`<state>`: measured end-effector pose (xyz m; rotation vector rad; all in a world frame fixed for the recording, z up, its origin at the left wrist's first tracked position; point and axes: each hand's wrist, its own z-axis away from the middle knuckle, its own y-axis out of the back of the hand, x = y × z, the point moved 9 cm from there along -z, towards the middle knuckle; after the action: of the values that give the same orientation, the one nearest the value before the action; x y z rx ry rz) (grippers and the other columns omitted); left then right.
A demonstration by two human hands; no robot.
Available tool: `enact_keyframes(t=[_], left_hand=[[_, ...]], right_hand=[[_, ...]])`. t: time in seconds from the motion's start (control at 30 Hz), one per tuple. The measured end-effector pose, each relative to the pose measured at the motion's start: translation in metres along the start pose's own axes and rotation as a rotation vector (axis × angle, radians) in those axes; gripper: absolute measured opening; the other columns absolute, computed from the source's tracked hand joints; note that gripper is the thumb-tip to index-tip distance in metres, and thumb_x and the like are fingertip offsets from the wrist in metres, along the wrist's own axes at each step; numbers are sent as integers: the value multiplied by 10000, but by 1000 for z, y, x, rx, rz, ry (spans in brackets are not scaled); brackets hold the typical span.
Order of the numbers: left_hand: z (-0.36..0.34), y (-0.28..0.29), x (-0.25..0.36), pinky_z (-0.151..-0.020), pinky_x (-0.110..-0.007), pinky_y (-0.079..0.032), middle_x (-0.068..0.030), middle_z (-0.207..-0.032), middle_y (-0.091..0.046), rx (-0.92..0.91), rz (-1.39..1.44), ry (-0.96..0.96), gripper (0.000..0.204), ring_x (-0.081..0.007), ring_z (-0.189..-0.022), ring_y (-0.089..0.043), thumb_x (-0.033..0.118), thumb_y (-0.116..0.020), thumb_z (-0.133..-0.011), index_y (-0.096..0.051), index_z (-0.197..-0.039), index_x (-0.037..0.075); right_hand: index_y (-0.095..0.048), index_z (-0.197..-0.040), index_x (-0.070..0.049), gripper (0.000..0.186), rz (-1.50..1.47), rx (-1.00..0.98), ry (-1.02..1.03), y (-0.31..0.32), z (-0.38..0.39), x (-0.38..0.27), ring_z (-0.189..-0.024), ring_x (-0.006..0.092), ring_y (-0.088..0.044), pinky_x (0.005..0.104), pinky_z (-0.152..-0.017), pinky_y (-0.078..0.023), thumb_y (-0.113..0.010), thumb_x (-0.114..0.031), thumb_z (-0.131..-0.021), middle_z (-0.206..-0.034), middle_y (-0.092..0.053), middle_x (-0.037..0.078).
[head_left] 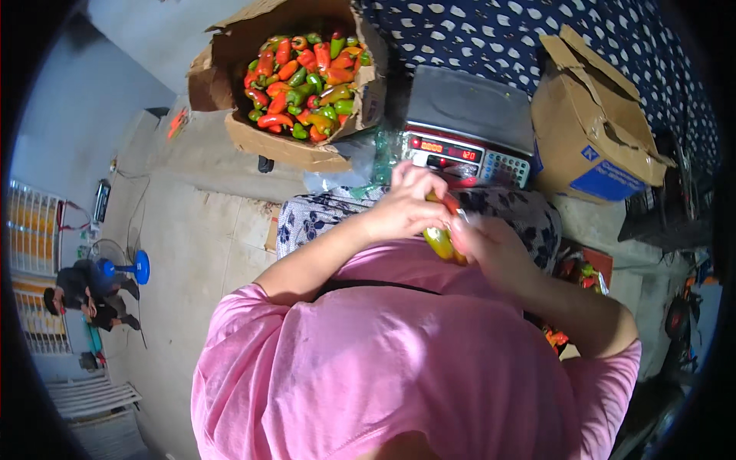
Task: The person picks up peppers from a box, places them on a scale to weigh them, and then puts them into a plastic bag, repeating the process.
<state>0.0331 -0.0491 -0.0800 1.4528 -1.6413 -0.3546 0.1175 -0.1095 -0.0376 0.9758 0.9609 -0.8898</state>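
In front of my pink shirt, both hands meet around a few peppers (438, 242), green-yellow and red. My left hand (408, 201) has its fingers bent and its fingertips press on the peppers from the left. From the other side my right hand (492, 244) closes round them, slightly blurred. A shiny glint by my right fingers may be clear plastic, but I cannot tell. Just beyond the hands stands a weighing scale (469, 115) with a lit red display. To the far left is an open cardboard box (307, 157) full of red, green and orange peppers.
A second cardboard box (594, 138) with raised flaps stands right of the scale. Green and clear plastic bags (349, 172) lie between scale and pepper box. Patterned cloth (529, 215) covers my lap. More peppers (589, 274) show at my right. A person (84, 295) sits near a blue fan (140, 267).
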Motion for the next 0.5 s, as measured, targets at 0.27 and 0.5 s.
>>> enact_keyframes(t=[0.27,0.5], left_hand=[[20,-14,-40,-978,-456,-240,-12,-1005,-462,-52,41,234,105,-242,-1078,-420,322,-635,-847,-675,-851,225],[11,-6,-87,-697,-293,-484,-52,-804,-645,37,319,504,130,-181,-755,-623,177,-582,-915,-669,-891,83]], right_hand=[[-557,-929,-7,264,175,-157,240,22,-53,13,-801,139,-504,297,-776,-419,-469,-253,-968,-810,-539,45],[-620,-1068,-39,296,261,76,54,90,-191,217,-973,232,-601,338,-875,-453,-639,-256,-868,-1047,-625,136]])
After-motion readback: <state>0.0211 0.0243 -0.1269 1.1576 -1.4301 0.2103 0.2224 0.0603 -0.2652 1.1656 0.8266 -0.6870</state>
